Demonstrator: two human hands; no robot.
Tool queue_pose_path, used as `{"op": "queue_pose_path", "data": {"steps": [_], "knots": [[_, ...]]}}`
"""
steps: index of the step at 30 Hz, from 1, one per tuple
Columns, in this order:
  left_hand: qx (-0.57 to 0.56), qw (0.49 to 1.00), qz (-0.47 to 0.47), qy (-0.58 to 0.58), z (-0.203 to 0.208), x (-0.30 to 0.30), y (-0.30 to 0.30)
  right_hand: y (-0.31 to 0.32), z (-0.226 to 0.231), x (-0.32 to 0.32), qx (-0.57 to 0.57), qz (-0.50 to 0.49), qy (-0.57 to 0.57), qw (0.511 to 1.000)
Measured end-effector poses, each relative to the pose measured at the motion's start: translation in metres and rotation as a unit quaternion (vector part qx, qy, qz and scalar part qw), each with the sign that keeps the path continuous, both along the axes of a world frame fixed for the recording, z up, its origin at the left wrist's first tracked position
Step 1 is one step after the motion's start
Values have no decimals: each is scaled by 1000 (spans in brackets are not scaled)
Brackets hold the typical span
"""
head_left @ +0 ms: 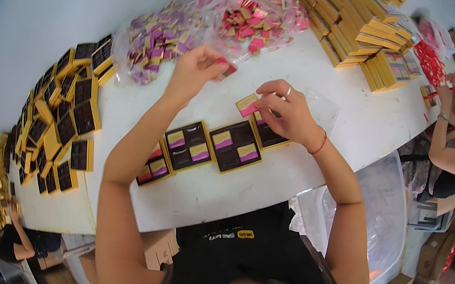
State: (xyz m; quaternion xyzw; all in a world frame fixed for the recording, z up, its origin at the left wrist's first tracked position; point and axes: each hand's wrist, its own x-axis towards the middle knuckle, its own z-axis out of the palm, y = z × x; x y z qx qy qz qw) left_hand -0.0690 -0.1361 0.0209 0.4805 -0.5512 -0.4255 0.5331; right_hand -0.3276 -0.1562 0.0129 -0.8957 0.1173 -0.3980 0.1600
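Observation:
Pinched in my left hand (197,74) is a small red wrapped square (227,68), held above the white table near the bags. My right hand (288,113) grips a pink-and-gold wrapped square (246,105) by its edge. Below are gold-edged boxes with dark compartment trays, in a row. The middle box (235,146) and the box to its left (187,145) each hold two purple-and-gold squares in opposite corners. The leftmost box (154,168) shows red and purple squares, partly behind my left forearm. My right hand partly covers the rightmost box (272,137).
Clear bags hold purple squares (163,40) and red-pink squares (250,20). Open boxes with dark trays (63,113) pile up at left; stacked boxes (348,25) stand far right. A person (453,150) handles red ribbon (429,63) at right; another person (16,234) is at lower left.

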Motion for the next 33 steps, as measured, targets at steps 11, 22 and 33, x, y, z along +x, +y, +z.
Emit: {"op": "queue_pose_path", "data": {"steps": [11, 22, 33], "knots": [[209, 976, 66, -3, 13, 64, 191, 44, -15, 103, -11, 153, 65, 986], [-23, 949, -38, -311, -28, 41, 185, 39, -30, 114, -116, 193, 177, 958], [-160, 826, 54, -537, -52, 17, 229, 50, -37, 113, 80, 138, 147, 976]]}}
